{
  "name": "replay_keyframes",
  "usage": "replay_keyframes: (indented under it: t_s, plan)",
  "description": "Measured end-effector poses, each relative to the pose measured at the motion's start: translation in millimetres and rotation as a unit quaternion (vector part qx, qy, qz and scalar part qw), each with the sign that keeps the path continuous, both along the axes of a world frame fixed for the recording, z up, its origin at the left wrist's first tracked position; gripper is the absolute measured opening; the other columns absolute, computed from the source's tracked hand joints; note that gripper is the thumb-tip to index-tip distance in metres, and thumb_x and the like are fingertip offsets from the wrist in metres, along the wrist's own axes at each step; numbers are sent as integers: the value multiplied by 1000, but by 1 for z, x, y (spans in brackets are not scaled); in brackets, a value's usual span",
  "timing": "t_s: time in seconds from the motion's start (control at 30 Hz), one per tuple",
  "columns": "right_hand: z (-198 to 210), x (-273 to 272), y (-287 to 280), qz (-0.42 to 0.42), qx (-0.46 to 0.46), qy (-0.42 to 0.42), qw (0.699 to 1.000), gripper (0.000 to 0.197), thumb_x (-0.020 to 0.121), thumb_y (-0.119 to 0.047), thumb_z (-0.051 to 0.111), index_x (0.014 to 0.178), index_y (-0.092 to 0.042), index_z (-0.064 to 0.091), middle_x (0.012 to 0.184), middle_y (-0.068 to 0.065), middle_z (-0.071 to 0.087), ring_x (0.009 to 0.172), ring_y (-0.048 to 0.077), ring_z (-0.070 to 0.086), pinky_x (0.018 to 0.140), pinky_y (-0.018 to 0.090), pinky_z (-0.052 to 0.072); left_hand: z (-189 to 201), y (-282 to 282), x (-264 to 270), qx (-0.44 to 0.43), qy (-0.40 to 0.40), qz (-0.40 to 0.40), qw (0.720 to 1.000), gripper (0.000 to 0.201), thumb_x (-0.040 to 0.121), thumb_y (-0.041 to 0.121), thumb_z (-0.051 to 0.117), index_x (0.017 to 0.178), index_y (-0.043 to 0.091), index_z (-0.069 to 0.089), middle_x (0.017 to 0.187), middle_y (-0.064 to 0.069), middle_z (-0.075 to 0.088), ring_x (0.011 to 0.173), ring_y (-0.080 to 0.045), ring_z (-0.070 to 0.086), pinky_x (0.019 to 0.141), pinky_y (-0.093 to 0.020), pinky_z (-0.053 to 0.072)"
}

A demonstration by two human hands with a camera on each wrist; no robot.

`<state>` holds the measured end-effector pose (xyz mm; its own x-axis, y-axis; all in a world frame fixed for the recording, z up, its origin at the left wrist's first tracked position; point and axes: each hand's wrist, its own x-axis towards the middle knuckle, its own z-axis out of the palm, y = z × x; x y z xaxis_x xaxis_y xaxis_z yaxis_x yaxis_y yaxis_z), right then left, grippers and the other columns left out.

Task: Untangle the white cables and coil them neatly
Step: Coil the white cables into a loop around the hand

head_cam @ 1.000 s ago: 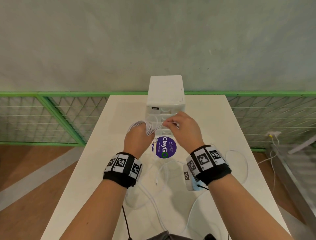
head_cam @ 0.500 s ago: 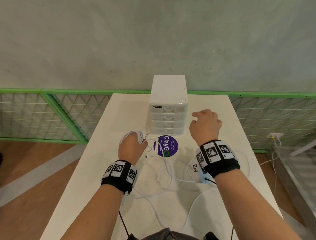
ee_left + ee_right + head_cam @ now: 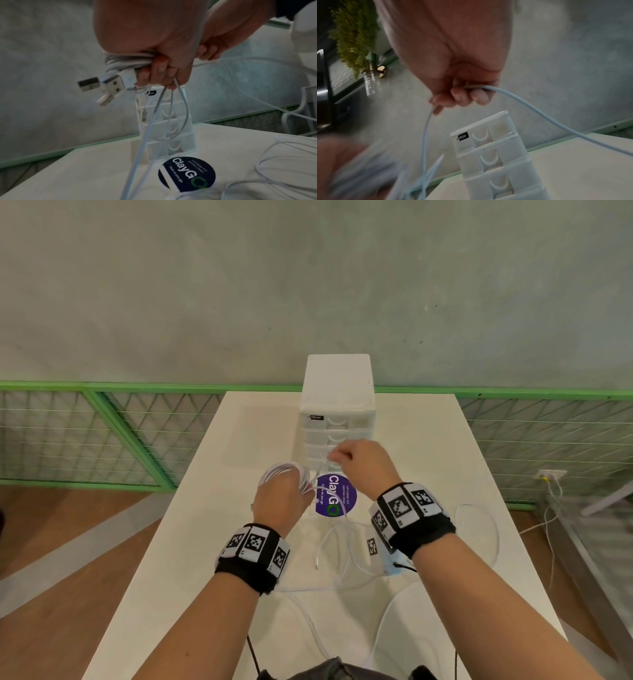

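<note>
My left hand (image 3: 279, 498) grips a bundle of coiled white cable (image 3: 284, 470) above the white table (image 3: 205, 542). In the left wrist view the coil (image 3: 126, 59) sits in the curled fingers, with USB plugs (image 3: 109, 83) sticking out to the left and strands hanging down. My right hand (image 3: 359, 463) is just right of the coil, in front of the drawer unit, and pinches a single white cable strand (image 3: 513, 97) between curled fingers. Loose cable (image 3: 342, 542) trails from both hands in loops across the table.
A small white drawer unit (image 3: 337, 412) stands at the table's far middle. A round purple sticker (image 3: 337, 496) lies in front of it. More cable loops (image 3: 479, 529) lie at the table's right side. A green mesh fence (image 3: 102, 433) runs behind the table.
My right hand swung out to the right with the strand, then came back left beside the coil. The left hand kept its hold on the coil.
</note>
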<state>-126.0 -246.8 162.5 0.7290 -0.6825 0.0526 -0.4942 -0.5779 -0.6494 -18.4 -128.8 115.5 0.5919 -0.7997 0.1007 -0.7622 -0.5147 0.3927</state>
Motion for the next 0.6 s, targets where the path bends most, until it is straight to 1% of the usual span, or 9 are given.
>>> replay_keyframes:
  t_s: [0.07,0.13,0.23,0.3,0.37,0.43,0.47,0.5,0.6]
  plan:
    - [9,-8,-6,-71,-10,-141,987,20,94,-19,49,97,-16,69,81,-10,66,68,6,55,67,19,39,-7,3,10,42,4,11,999,18,87,25,59,91,8,59,90,-7,61,93,-27,59,73,-28,36]
    - [21,-15,-18,-158,-1,-304,940,22,93,-10,47,91,-16,67,68,-17,55,61,1,49,63,17,39,-14,8,20,90,20,36,995,15,84,23,59,83,9,54,86,-7,56,92,-29,59,72,-29,37]
    - [34,-22,-34,-258,22,-433,863,22,95,-13,43,89,-18,64,67,-11,52,66,13,49,65,26,42,-22,15,26,142,54,65,986,19,84,26,60,83,10,50,88,-8,56,94,-31,59,75,-32,40]
    - [33,-25,-42,-299,27,-366,881,24,95,-13,41,96,-13,64,77,-6,58,77,17,53,73,28,44,-23,16,25,118,70,80,987,22,85,27,61,79,11,47,83,-6,51,92,-31,58,74,-31,38]
    - [21,-29,-49,-297,37,-110,948,29,93,-9,39,109,-15,62,105,4,64,100,23,56,88,33,42,-18,15,21,60,72,95,991,25,85,24,60,72,11,43,78,-4,47,86,-29,55,72,-30,36]
    - [6,-33,-49,-271,36,155,949,35,91,-10,40,122,-15,54,129,9,52,120,28,46,100,41,34,-8,13,15,-7,72,106,992,34,86,20,60,62,16,36,67,1,40,76,-26,48,67,-29,32]
    - [0,-35,-46,-256,11,195,947,37,91,-10,41,126,-14,51,134,11,47,125,29,41,104,43,31,-1,11,12,-33,71,109,991,38,86,19,59,60,19,32,64,3,37,72,-23,45,65,-28,30]
    - [-5,-34,-43,-247,-36,157,956,38,90,-9,43,127,-13,51,137,13,44,128,30,38,107,46,29,6,8,8,-50,72,108,990,39,87,18,59,59,20,32,61,5,37,70,-21,45,63,-27,29]
    - [-8,-20,-33,-134,-218,-137,957,36,84,0,53,118,-11,61,135,17,49,127,35,43,107,51,33,17,-2,0,-67,44,65,995,22,89,20,58,70,14,49,67,1,51,72,-23,53,62,-26,31]
